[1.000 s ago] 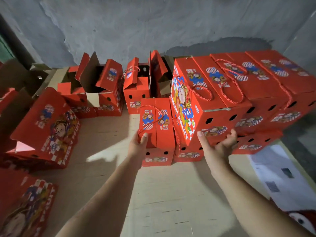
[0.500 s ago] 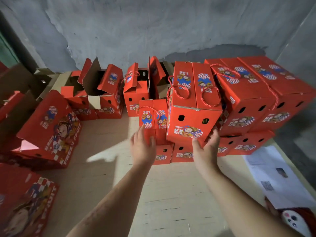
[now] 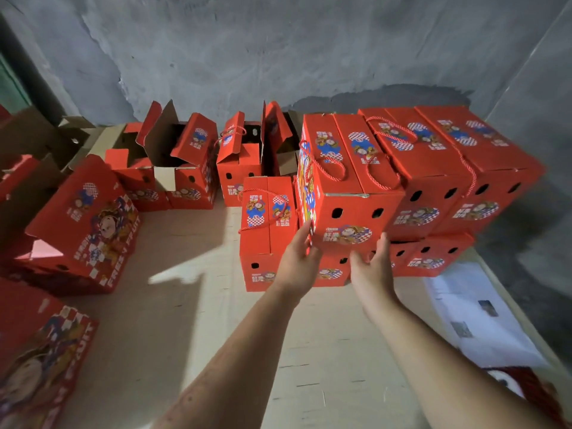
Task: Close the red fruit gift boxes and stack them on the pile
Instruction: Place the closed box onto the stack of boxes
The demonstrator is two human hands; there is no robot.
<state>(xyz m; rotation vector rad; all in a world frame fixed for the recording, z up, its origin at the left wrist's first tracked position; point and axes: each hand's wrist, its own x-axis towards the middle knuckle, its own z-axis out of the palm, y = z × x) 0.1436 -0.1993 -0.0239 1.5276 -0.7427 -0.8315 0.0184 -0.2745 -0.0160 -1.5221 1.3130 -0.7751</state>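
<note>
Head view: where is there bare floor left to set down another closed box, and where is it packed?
Bare floor lies between the tilted box on the left and the low closed box beside the pile. More runs along both forearms, toward the camera. The back wall is crowded with open boxes; the right side holds the pile and white papers.

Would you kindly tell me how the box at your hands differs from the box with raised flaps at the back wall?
The held box is closed; the back box stands open. The held box sits on the upper tier; the back box sits on the floor. Both are red with rope handles.
</note>
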